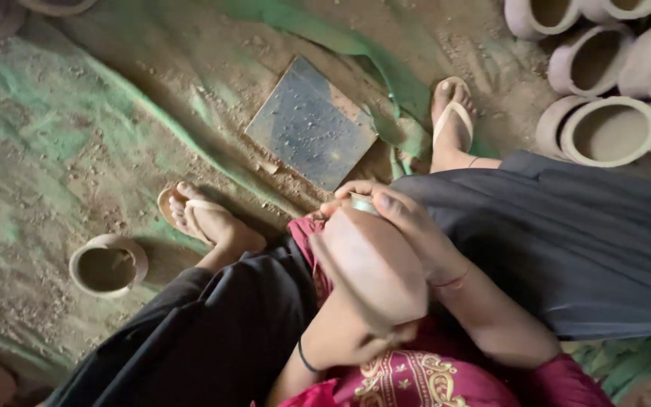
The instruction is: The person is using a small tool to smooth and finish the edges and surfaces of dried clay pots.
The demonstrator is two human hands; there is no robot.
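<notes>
From the head camera, looking down at a seated person's lap: the left hand [356, 335] is closed under the base of a round clay pot [371, 264], fingers wrapped around its lower end, holding it tilted across the lap between the knees. The right hand [408, 226] lies over the top of the pot with its fingers curled down; the thumb and fingertips pinch a small pale tool [362, 203] against the pot's upper end. A thin red thread sits on the right wrist and a dark band on the left wrist.

The person wears dark trousers [589, 249] and a red top with gold embroidery [408, 377]. Both feet are in pale sandals on a dusty green sheet [47, 143] spread over the ground: the left foot [205, 218] toward the sheet's left half, the right foot [452, 117] near its upper right.

A flat dark square slab [310, 124] lies on the sheet between the two feet. A small open clay pot [107, 265] stands near the sheet's lower left edge, just beside the left foot. A cluster of unfired clay pots [612, 128] lies on its sides at the upper right corner, mouths facing the camera.
</notes>
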